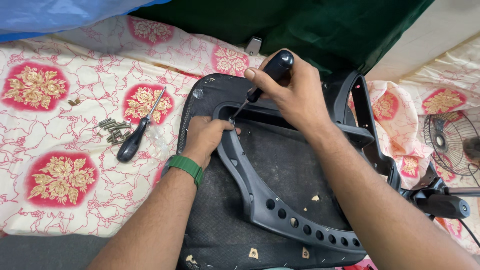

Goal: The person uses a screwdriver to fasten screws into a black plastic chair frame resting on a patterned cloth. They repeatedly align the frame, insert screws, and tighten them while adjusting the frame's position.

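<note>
While our right hand (295, 92) grips a black-handled screwdriver (264, 80) w/ tip at the chair-seat frame (260, 195), left hand (205, 137) pinches the frame edge right there. Spare screwdriver (137, 132) & screws (112, 131) lie on the floral sheet (55, 150).

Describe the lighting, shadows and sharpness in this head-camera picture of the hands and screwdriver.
Head view: soft, even light, no glare; a faint shadow under the left hand; the right hand, its screwdriver and the chair seat are sharp; edges bend slightly, as near the fan.
</note>
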